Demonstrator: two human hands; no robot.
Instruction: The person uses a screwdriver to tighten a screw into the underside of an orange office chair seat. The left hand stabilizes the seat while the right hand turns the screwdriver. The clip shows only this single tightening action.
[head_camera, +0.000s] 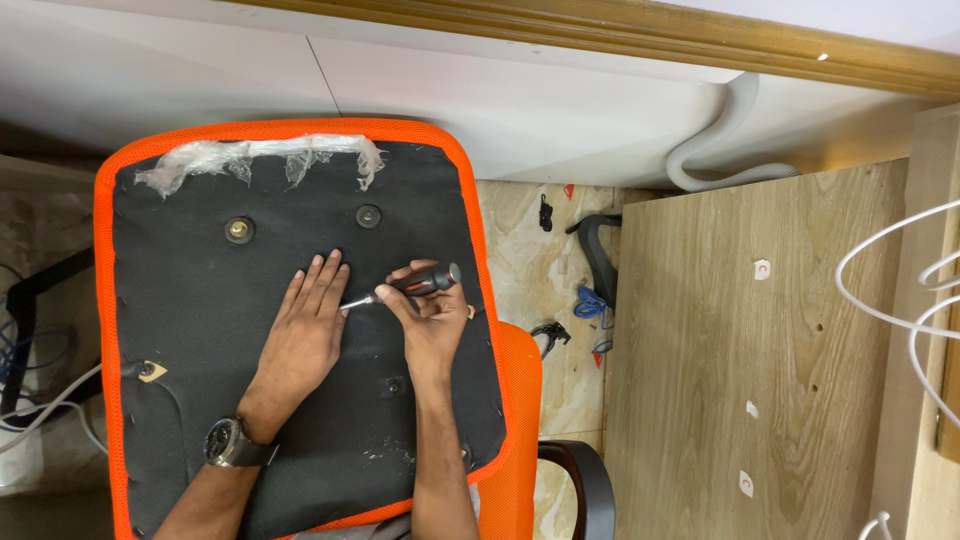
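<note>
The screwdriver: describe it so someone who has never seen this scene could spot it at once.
Find the upturned chair seat, black underneath with an orange rim. Near its middle two hands meet: the left hand lies flat, and the right hand grips the screwdriver. It is the only tool there, with a dark handle and a short silver shaft pointing at the left hand's fingertips.

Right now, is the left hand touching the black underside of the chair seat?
Touching. The head view shows the left hand lying flat, palm down, on the seat underside.

seat underside (200, 330): left of wooden panel (740, 340)
left hand (305, 335): flat on seat, just left of screwdriver (405, 288)
right hand (432, 318): around screwdriver
plastic scrap (260, 155): seat's far edge
</note>
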